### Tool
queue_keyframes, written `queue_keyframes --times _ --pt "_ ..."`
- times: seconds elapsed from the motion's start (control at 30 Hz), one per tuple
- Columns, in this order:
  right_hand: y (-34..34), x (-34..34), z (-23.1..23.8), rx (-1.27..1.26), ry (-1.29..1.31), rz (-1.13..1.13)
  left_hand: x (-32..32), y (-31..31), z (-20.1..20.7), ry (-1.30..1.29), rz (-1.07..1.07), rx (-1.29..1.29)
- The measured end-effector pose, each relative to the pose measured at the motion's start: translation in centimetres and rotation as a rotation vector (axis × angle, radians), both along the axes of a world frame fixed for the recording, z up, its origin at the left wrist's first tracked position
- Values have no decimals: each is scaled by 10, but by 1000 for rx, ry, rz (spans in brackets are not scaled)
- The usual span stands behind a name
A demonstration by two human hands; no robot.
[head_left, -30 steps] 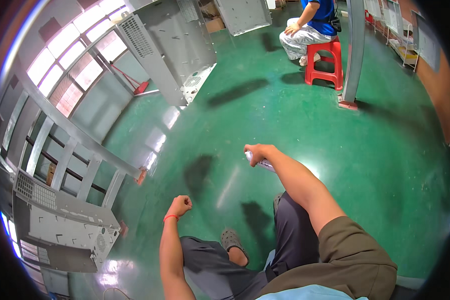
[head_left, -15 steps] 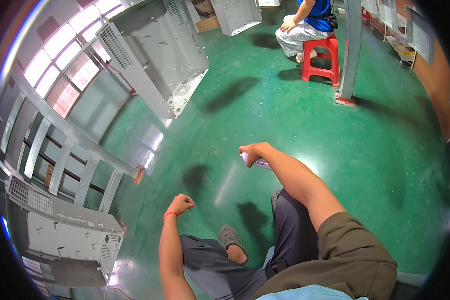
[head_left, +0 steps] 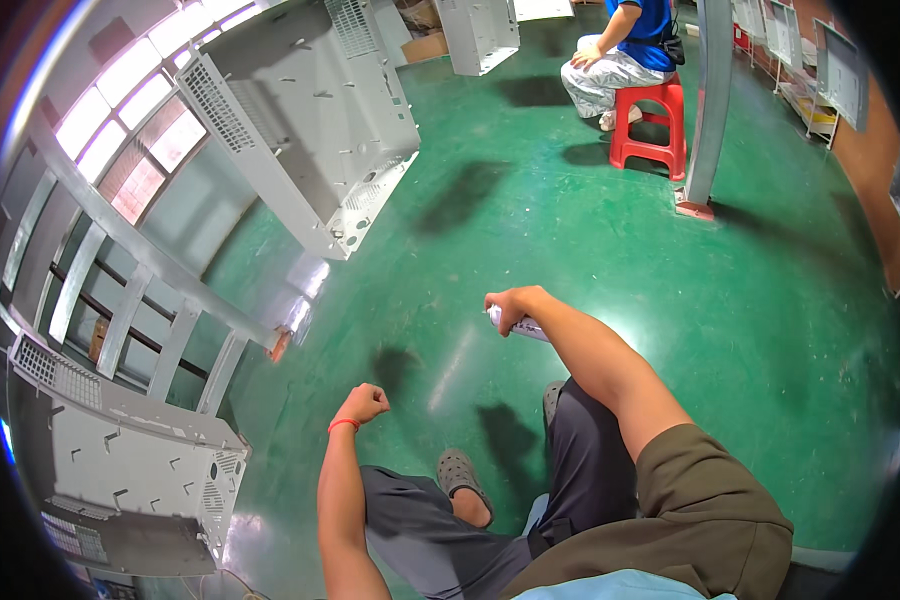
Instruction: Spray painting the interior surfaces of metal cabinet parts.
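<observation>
My right hand (head_left: 515, 303) is stretched out in front of me, closed around a small silver cylinder-shaped tool (head_left: 517, 325) that pokes out below the fingers. My left hand (head_left: 365, 402) is curled into a fist with nothing visible in it; a red band circles its wrist. Both hands hang over the green floor (head_left: 530, 230). Below them are my dark trousers and a grey clog-type shoe (head_left: 460, 472).
Grey sheet-metal panels hang at the left: a large one (head_left: 310, 130) up ahead, another (head_left: 120, 470) low at the left, a third (head_left: 480, 30) at the top. A seated person (head_left: 620, 55) on a red stool (head_left: 652, 125) is beside a grey post (head_left: 708, 100).
The large grey panel ahead has drawn nearer and bigger in the view as I step forward. My right hand stays out with the tool; the left fist is unchanged.
</observation>
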State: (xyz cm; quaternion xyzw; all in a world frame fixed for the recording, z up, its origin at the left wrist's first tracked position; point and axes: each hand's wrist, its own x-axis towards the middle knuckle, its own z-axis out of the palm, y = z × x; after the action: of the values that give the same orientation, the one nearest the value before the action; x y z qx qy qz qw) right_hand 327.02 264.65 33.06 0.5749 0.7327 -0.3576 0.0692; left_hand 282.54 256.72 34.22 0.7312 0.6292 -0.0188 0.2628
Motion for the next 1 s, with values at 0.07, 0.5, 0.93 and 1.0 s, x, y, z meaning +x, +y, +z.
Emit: queue_keyframes --times 0.07,0.5,0.93,1.0 --pt "1 1 0 3 -10 4 3 -1 0 0 11 25" --pt "18 13 -5 -4 1 21 7 16 -15 8 71 44" --pt "48 37 -17 -13 -5 28 33 44 -20 -36 89 68" --pt "52 40 -17 -12 -6 29 37 48 -20 -33 86 67"
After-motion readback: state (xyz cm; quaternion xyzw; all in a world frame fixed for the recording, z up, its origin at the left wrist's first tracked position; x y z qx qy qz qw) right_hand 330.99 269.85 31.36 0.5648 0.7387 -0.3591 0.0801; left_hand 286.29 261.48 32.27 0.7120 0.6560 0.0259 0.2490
